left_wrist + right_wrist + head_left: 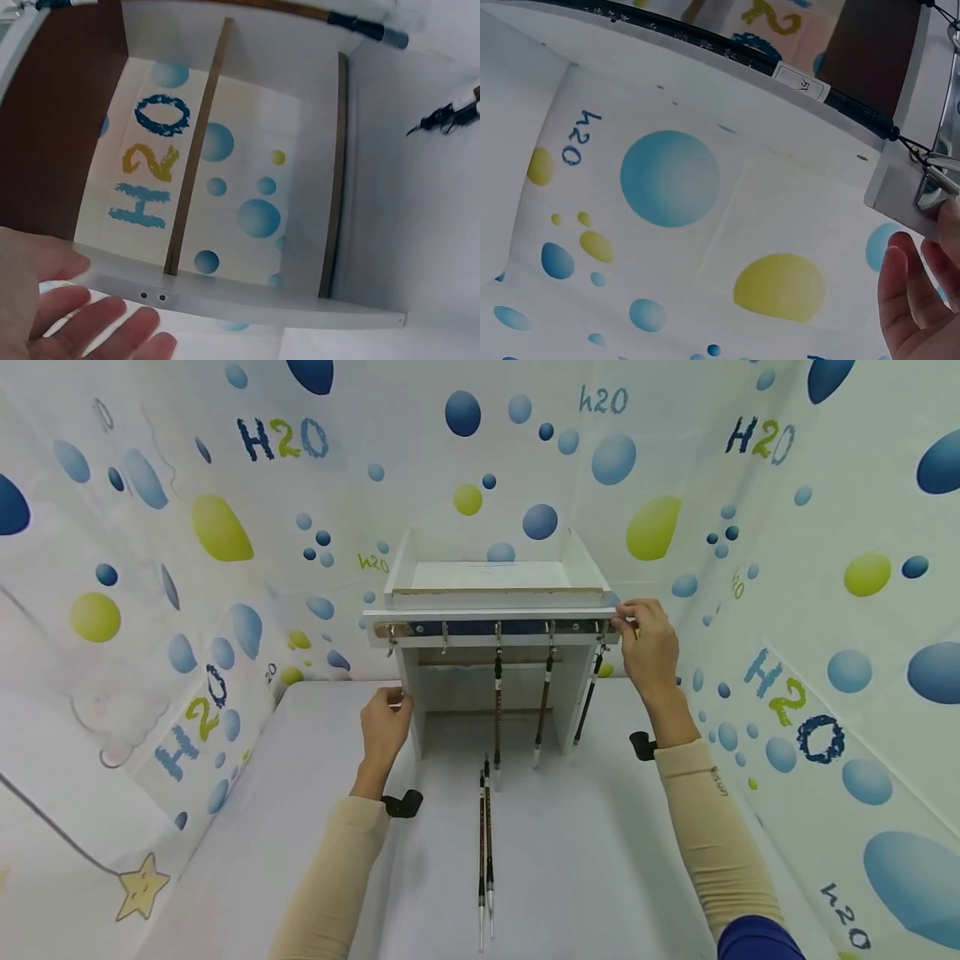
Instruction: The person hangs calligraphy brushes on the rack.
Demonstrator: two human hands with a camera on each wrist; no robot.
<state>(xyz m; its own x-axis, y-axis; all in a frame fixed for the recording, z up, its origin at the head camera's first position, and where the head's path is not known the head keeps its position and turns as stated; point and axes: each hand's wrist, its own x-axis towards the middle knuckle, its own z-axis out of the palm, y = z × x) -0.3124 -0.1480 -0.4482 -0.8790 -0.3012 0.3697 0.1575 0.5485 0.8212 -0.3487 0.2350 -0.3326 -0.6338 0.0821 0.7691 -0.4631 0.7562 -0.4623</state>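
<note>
A white wooden rack [495,600] stands on the table, with a dark strip of metal hooks [498,628] along its front rail. Three writing brushes hang from the hooks: one near the middle [498,710], one right of it [543,706], one at the right end [589,697], slightly slanted. Two more brushes [485,852] lie side by side on the table. My right hand [649,639] pinches the rail's right end, thumb close by the last hook. Beside the rack's left side panel [417,702] is my left hand [385,727], its fingers loosely bent and holding nothing.
The white tabletop [585,877] spreads in front of the rack. Behind and on both sides rise white sheets with blue and green bubbles [613,458]. Two leftmost hooks [445,639] carry no brush. An open tray [491,575] tops the rack.
</note>
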